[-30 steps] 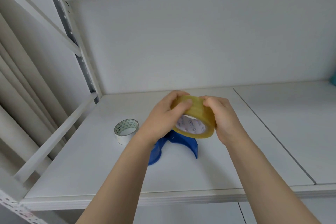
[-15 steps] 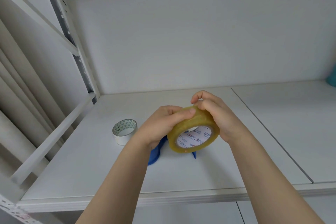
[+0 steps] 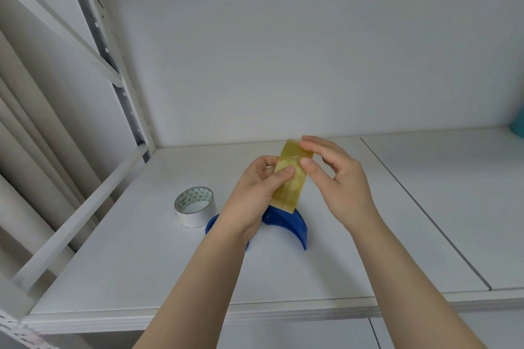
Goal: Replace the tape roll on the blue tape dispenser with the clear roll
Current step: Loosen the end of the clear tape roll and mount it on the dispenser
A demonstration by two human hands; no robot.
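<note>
The clear, yellowish tape roll [image 3: 289,178] is held edge-on above the shelf, so I see only its outer band. My left hand [image 3: 255,195] grips it from the left, thumb pressed on the band. My right hand [image 3: 337,178] touches its upper right part with thumb and fingertips. Below them the blue tape dispenser [image 3: 286,224] lies on the white shelf [image 3: 141,263], partly hidden by my left wrist. A white roll with a triangle-patterned core [image 3: 194,207] stands on the shelf left of the dispenser.
The shelf has a back wall, a metal upright and a slanted rail [image 3: 85,207] on the left, and a front edge [image 3: 283,312] near me. A seam [image 3: 425,212] splits the shelf boards at right. A teal object [image 3: 519,125] shows at the far right edge.
The clear roll has turned from showing its open core to edge-on and has risen slightly. My right hand shifted from wrapping the roll's top to touching it with its fingertips.
</note>
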